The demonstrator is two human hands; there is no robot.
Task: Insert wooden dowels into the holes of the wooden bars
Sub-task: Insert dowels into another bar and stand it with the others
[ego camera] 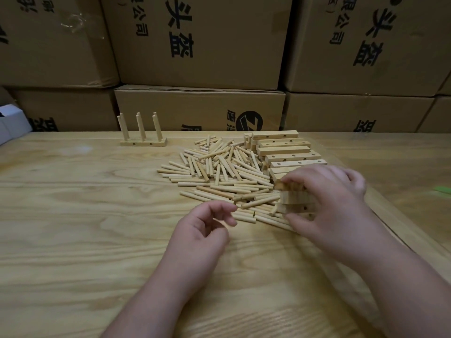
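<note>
A heap of loose wooden dowels (219, 172) lies in the middle of the table. Behind it and to the right, several drilled wooden bars (288, 152) are stacked in a row. My right hand (327, 198) grips a wooden bar (294, 200) at the near right edge of the heap, fingers over its top and thumb under it; the bar is blurred. My left hand (205, 228) hovers just left of it with loosely curled fingers and holds nothing. At the back left stands a finished bar with three upright dowels (142, 135).
The wooden table (73, 215) runs wide to the left and front. Stacked cardboard boxes (200, 45) wall off the back edge. A white box (12, 123) sits at the far left. A green scrap (443, 190) lies at the right edge.
</note>
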